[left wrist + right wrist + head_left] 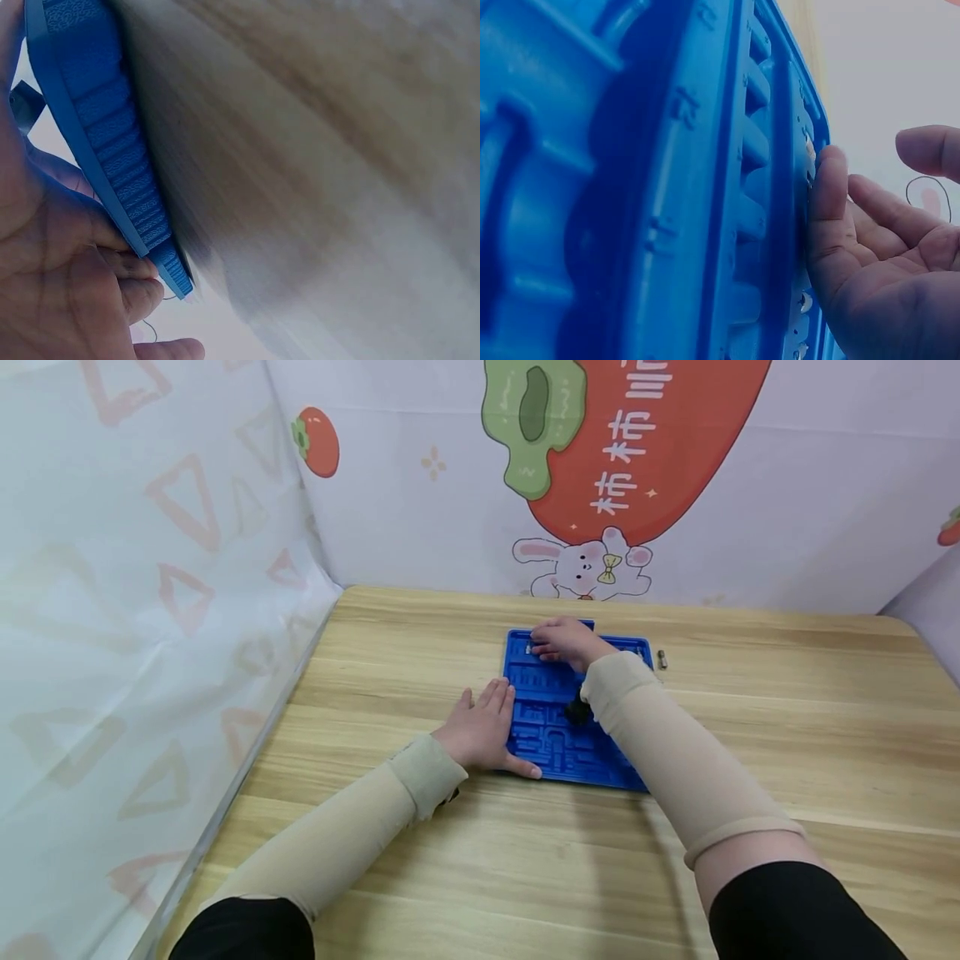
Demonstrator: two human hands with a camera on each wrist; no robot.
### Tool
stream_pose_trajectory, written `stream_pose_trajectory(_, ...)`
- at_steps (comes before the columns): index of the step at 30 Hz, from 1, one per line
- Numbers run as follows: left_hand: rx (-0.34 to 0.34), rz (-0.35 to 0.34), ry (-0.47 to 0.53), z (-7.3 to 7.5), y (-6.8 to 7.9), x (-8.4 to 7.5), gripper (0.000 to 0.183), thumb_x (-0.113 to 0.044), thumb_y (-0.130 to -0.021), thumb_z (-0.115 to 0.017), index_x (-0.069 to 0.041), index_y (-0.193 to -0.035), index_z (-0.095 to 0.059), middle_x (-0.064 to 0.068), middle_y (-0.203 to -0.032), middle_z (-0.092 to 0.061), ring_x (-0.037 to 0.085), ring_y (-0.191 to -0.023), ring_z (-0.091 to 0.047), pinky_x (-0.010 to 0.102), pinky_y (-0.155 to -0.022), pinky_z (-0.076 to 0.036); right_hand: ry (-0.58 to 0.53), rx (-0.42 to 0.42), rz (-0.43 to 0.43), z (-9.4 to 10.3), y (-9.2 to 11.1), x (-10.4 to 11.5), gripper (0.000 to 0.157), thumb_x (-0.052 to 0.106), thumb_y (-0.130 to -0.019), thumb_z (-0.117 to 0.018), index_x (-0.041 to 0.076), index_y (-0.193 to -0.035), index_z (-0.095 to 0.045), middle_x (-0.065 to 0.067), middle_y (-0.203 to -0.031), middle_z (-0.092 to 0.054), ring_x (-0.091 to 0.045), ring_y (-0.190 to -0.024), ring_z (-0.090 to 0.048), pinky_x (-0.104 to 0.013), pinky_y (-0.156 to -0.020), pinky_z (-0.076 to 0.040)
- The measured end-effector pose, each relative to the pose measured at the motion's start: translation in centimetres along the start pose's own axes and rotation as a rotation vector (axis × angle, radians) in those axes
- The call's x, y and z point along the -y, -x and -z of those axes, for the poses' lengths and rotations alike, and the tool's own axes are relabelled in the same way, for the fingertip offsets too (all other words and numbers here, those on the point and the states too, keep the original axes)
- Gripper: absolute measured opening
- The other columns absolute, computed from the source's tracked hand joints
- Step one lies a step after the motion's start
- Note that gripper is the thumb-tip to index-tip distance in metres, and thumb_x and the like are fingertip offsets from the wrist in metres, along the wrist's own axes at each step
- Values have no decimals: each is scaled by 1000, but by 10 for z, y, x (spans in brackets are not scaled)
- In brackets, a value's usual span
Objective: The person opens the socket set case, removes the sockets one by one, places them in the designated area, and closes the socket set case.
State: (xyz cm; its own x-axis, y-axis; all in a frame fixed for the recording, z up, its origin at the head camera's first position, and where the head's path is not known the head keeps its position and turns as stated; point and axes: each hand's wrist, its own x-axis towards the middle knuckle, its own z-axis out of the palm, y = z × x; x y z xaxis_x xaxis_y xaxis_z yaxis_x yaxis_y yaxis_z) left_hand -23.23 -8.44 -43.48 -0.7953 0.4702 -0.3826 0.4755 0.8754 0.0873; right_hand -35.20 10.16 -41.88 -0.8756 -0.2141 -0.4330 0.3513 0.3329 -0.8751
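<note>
A blue moulded tray (557, 758) with rows of shaped recesses lies on the table. My left hand (480, 731) rests along its left edge, fingers straight, thumb out at the near left corner. In the left wrist view, those fingers touch the tray's ribbed side wall (124, 157). Over the far row of the tray is my right hand (568, 642). The right wrist view shows its fingertips right at that row, the thumb apart and nothing visible between them. Small shiny metal pieces (805, 303) sit in the far row, partly covered by the hand.
A small metal cylinder (662, 660) lies on the wooden table (810, 718), just right of the tray's far right corner. Behind the table hangs a printed cloth (420, 510), and another white cloth (150, 652) borders the left side.
</note>
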Motion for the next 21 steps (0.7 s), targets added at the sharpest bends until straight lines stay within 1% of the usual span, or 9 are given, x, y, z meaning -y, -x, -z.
stream_pose_trajectory(3,-1,0,-2,0,0,0,135,-91,-76,-56,-2,-165,-7,15,-172,-1,28,-158,3,58,-123,-7,-21,-7,-11,-2,-2,0,42,20,-111,-49,-7,-143,-53,-19,-133,-59,-24,-114,-61,-31,-97,-52)
stream_pose_trajectory(8,1,-2,-4,0,-1,1,135,-92,-76,-55,-2,-165,-7,15,-172,-1,28,-158,3,58,-123,-7,-90,-8,-37,-8,-4,2,46,19,-111,-50,-6,-150,-46,-20,-144,-55,-23,-117,-61,-27,-94,-53)
stream_pose_trajectory(10,1,-3,-5,0,-1,0,135,-92,-76,-55,-1,-165,-7,15,-172,-1,28,-158,3,58,-123,-7,-127,-23,-52,-9,-4,2,47,20,-111,-51,-5,-150,-46,-20,-146,-54,-21,-114,-61,-24,-90,-54)
stream_pose_trajectory(13,1,-4,-9,1,0,0,135,-91,-77,-55,-1,-165,-6,15,-172,-1,28,-158,3,58,-123,-8,-175,-62,-71,-9,-5,1,44,18,-109,-55,-5,-146,-52,-19,-140,-58,-16,-102,-62,-21,-81,-55)
stream_pose_trajectory(16,4,-4,-15,2,0,-1,134,-91,-77,-55,-1,-165,-7,16,-172,-1,28,-158,2,58,-123,-8,-204,-90,-76,-9,-5,-1,42,14,-107,-58,-4,-144,-55,-16,-128,-63,-14,-92,-63,-18,-76,-55)
stream_pose_trajectory(18,1,-4,-19,2,1,-1,134,-90,-77,-56,-1,-165,-8,16,-172,-2,29,-158,1,58,-123,-9,-203,-97,-71,-9,-6,-2,42,12,-106,-60,-4,-145,-55,-14,-123,-63,-13,-90,-63,-18,-75,-55)
stream_pose_trajectory(21,-1,-6,-18,3,0,-2,134,-90,-77,-56,-1,-165,-8,16,-172,-3,29,-158,1,58,-123,-9,-193,-111,-69,-8,-8,-3,43,12,-106,-60,-2,-147,-54,-13,-122,-63,-14,-92,-62,-18,-76,-56)
